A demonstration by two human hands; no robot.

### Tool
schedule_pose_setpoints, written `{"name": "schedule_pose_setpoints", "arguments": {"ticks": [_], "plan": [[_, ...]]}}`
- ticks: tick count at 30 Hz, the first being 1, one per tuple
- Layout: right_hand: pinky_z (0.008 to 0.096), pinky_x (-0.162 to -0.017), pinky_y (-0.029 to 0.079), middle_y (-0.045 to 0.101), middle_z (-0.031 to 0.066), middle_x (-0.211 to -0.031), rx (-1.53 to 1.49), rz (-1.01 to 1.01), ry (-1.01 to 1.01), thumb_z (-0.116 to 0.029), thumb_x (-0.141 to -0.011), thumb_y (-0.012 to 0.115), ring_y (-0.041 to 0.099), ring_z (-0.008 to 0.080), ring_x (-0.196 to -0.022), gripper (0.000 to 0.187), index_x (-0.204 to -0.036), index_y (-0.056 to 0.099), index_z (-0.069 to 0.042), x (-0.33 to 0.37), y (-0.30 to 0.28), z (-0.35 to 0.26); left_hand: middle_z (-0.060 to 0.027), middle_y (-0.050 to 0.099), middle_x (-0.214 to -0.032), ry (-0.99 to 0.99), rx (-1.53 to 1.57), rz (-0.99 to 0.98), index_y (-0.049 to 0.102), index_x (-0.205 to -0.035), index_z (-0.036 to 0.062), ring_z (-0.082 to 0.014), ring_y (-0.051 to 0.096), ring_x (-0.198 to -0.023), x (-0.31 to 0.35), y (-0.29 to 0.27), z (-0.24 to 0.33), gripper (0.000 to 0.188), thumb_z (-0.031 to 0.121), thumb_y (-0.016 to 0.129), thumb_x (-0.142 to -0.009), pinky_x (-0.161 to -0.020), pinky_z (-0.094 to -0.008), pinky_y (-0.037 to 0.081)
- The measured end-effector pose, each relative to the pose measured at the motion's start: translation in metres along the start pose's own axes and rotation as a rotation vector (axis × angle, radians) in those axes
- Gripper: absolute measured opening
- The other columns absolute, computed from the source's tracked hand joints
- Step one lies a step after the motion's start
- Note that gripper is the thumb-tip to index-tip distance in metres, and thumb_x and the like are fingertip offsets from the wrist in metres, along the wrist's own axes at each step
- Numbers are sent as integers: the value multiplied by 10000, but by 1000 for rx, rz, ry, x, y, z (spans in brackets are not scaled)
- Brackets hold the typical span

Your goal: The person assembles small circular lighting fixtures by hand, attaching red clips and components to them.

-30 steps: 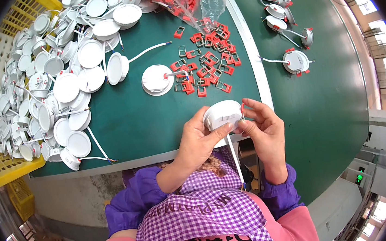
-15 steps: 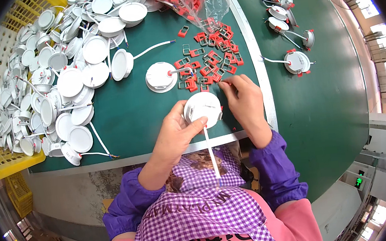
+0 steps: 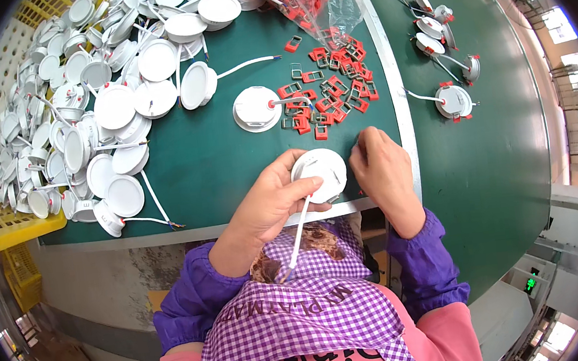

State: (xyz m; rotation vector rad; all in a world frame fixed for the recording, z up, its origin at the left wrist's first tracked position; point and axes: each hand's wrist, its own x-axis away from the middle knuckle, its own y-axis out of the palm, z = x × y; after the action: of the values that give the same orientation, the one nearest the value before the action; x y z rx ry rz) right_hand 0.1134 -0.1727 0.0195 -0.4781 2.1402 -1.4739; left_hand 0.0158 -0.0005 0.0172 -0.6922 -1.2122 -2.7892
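Across a green counter (image 3: 197,161) with piled white lamps (image 3: 115,105) at left, holds one round white lamp (image 3: 321,169) over the near edge, gripped between thumb and fingers of the left hand (image 3: 269,202). Points its cable (image 3: 299,238) toward the near left. Holds the right hand (image 3: 373,155) just right of that lamp, fingers curled, tips hidden; cannot tell whether closed on anything. Has loose red clips (image 3: 321,133) far and slightly left of the right hand, nearer to it than to the left.
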Motion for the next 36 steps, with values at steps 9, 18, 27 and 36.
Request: {"name": "schedule_pose_setpoints", "arguments": {"ticks": [9,18,27,36], "plan": [[314,-599,512,631,124,-775,-518,102,23,5,-809,631,651,230,-658,131,-938,611,-3,5,-26,-23,-107,526,-1247,-21,-46,-114,370,-1336,-15,-176,571,-1108,-2,-1,6,505,13,597,-886,-921,-335,504],[341,-600,515,636,110,-861,-465,37,-126,29,-777,659,642,283,-710,176,-943,632,-22,6,-32,-28,-66,644,-997,418,-654,266,548,-1152,-3,-118,623,-911,-2,13,-3,403,61,730,-798,-789,-268,522],[361,-590,515,633,105,-870,-345,39,-192,18,-762,663,643,295,-723,221,-969,611,-41,13,-35,-33,-74,644,-901,542,-928,315,601,-1054,5,-127,624,-826,-4,17,-6,339,82,757,-763,-710,-282,510],[350,-582,513,634,104,-866,-301,35,-202,22,-759,662,642,281,-705,223,-968,608,-36,18,-31,-32,-86,579,-847,701,-1091,212,622,-988,20,-215,590,-748,-10,12,-1,307,77,751,-715,-651,-329,468]]}}
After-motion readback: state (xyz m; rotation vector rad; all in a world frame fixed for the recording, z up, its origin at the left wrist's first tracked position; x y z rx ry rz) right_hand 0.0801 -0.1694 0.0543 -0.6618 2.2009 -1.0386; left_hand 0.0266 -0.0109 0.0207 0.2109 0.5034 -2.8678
